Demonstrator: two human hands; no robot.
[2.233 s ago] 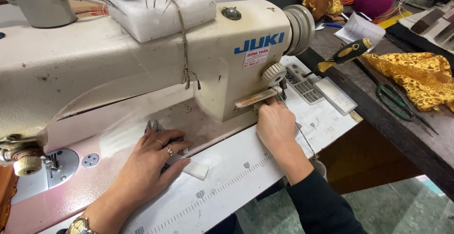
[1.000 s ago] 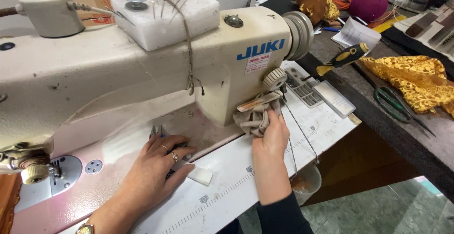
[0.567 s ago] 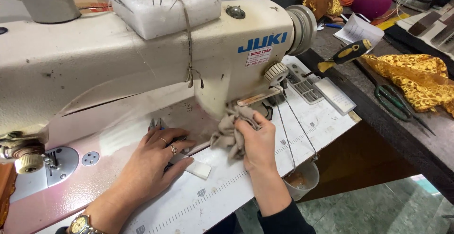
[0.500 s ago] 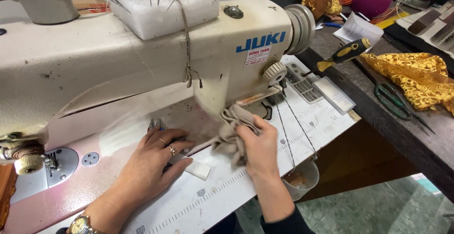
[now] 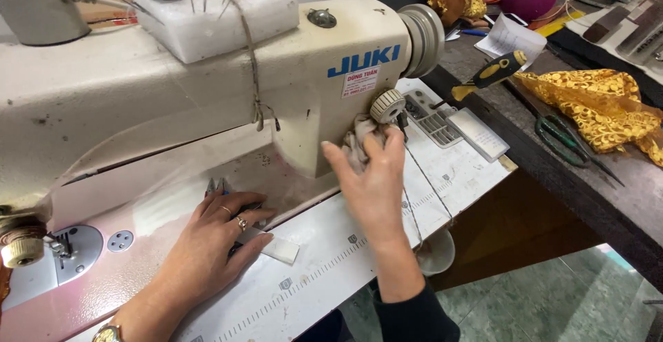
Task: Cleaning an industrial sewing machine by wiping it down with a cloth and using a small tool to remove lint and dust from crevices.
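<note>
Cloth [image 5: 357,140] sits bunched in our right hand [image 5: 373,176], a small beige rag that the fingers press against the cream body of the sewing machine [image 5: 207,100], just below its round dial [image 5: 387,106]. We count one machine, one rag and two hands of ours. Our left hand [image 5: 214,235] lies flat and open on the pink bed of the machine, fingers spread, with two rings on them and a pair of small snips [image 5: 217,186] poking out just past the fingertips; a white tag [image 5: 276,249] rests beside the thumb. One block of white foam [image 5: 214,10] on top of the machine serves as a holder, and we see several pins and needles stuck upright in it, too fine to count. On the dark tabletop [image 5: 525,141] to the right we count one pair of green-handled scissors [image 5: 570,138], one screwdriver with a yellow and black handle [image 5: 494,72], and one piece of yellow lace [image 5: 608,107]. Half a second ago the rag and right hand were lower, near the front edge of the machine base; now they are up against the machine's side by the dial, while the left hand has stayed where it was.
</note>
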